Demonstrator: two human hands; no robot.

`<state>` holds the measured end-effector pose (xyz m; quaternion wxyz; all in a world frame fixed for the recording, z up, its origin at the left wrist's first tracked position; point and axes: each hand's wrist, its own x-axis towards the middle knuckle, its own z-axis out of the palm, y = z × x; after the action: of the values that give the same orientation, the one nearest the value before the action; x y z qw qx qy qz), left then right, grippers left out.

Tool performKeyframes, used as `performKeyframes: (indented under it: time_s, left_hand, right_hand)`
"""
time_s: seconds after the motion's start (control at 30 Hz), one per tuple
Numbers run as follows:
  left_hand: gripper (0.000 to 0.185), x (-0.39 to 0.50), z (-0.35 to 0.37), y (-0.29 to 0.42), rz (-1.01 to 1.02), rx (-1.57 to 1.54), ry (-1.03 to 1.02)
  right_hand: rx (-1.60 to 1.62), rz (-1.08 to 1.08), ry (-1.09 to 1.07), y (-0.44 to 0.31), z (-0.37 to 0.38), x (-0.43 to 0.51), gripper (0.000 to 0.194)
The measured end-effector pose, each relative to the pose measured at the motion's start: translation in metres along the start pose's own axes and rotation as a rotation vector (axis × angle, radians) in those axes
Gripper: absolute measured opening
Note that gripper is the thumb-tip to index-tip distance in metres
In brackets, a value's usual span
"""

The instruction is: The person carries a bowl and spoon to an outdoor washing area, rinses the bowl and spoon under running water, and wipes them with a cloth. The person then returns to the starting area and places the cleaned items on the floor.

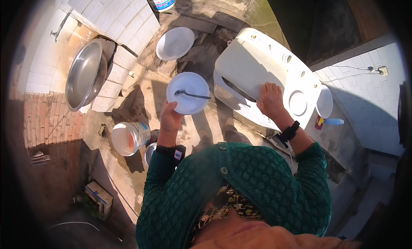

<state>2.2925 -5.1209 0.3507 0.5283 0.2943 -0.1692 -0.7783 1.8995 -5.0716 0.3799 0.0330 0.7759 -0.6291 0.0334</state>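
Note:
My left hand (171,117) holds a small white bowl (190,81) by its near rim, thumb over the edge. A dark spoon (193,95) lies in the bowl, its handle reaching over the right rim. My right hand (271,99) grips the near edge of the lid (251,65) of a cream top-loading washing machine (309,88). That lid is slightly raised, with a dark gap under its left edge. Knobs and a round panel sit on the machine's right side. What lies inside the machine is hidden.
A large metal basin (85,76) leans by the tiled wall at left. A white bucket (128,139) stands below it, and a white basin (175,43) lies behind the bowl. Right of the machine are another white basin (324,101), a blue bottle (334,121) and a red-and-yellow container (319,123).

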Motion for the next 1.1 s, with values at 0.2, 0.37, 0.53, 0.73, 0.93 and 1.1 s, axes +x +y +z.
performKeyframes:
  time_s: [0.2,0.37,0.53,0.73,0.93,1.1]
  left_hand:
    - [0.060,0.013,0.012,-0.003,-0.054,0.050,-0.011]
    - [0.057,0.034,0.025,-0.024,-0.149,0.093,-0.036]
    - [0.055,0.073,0.048,-0.067,-0.279,0.164,-0.103]
    - [0.059,0.126,0.083,-0.129,-0.398,0.268,-0.139]
    - [0.045,0.160,0.130,-0.173,-0.409,0.427,-0.162]
    - [0.033,0.172,0.169,-0.193,-0.462,0.482,-0.177]
  right_hand:
    - [-0.186,0.106,0.354,-0.026,0.117,-0.012,0.040]
    - [-0.021,0.113,0.325,-0.024,0.126,-0.020,0.036]
    - [0.316,0.149,0.202,-0.014,0.099,-0.031,0.035]
    - [0.560,0.341,0.296,0.009,0.069,-0.068,0.028]
    - [0.568,0.426,0.393,0.045,0.073,-0.077,0.026]
    - [0.713,0.555,0.359,0.063,0.078,-0.067,0.030]
